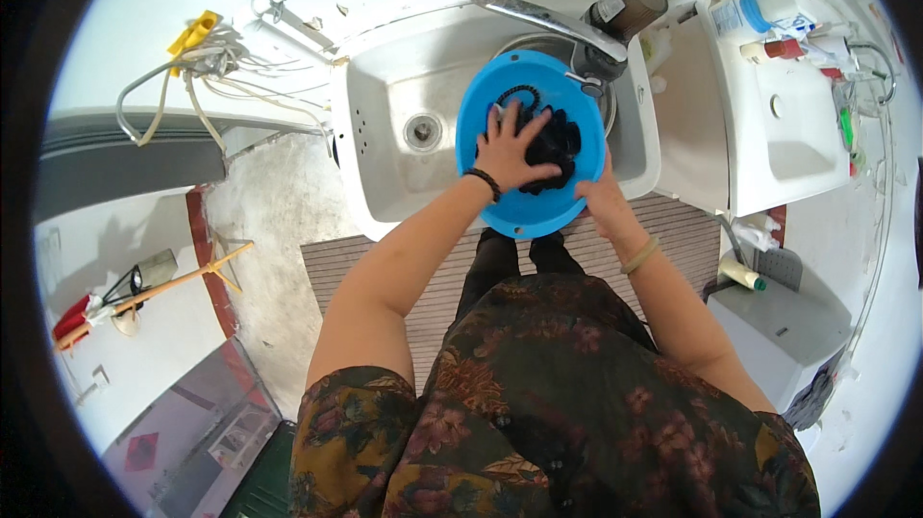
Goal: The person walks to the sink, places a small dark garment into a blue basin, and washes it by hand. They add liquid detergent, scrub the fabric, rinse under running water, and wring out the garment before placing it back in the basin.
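Note:
A round blue plastic basin [537,213] is tilted over the right part of a white ceramic sink [389,186]. Inside it lies a bunched black cloth [559,146], with a dark braided cord [520,89] showing at its far edge. My left hand [510,156] rests on the cloth, fingers spread and not closed around anything. The basin's right rim is gripped by my right hand [607,202], thumb at the near side; its other fingers are mostly hidden. Part of a metal bowl [537,43] shows behind the basin.
Above the basin reaches the chrome tap's spout [555,26]. A dark jar [633,4] stands at the sink's back right corner. To the right is another white washbasin [789,161] with bottles along its back. A striped mat [382,280] lies underfoot.

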The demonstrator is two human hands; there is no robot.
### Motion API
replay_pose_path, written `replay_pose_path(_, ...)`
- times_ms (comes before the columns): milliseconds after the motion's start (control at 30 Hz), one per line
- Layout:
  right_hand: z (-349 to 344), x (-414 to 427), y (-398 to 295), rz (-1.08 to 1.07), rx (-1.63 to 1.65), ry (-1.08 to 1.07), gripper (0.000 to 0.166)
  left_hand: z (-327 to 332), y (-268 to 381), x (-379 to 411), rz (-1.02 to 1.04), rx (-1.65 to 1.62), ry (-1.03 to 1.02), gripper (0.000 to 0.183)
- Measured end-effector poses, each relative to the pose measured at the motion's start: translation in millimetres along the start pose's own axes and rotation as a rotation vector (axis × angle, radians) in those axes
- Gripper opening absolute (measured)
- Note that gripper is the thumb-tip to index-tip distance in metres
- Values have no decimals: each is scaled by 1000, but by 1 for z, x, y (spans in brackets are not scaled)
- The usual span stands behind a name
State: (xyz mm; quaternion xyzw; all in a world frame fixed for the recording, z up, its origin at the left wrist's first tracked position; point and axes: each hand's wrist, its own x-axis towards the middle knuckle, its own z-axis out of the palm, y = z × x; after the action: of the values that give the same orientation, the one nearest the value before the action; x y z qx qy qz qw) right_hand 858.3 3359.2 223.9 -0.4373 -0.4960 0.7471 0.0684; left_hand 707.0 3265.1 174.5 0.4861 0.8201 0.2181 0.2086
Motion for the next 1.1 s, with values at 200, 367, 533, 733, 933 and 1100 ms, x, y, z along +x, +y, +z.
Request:
replay_pose_path(200,-8,-6,12,-130,-23,-64,92,33,32,10,6,69,-86,55)
replay_pose_path(367,-27,-13,7,8,-20,-40,86,35,39,41,-286,-177,72,42)
replay_pose_path(533,-64,-26,4,67,24,-62,82,8,34,34,-33,-332,8,62)
replay_pose_path(733,-96,-30,7,-9,127,-75,82,22,114,1,141,388,-272,76)
replay_pose_path(933,-107,-34,26,49,192,-72,82,59,102,61,58,259,-301,47)
replay_pose_path(1100,-131,-45,3,161,150,-19,81,29,106,71,144,53,-282,59)
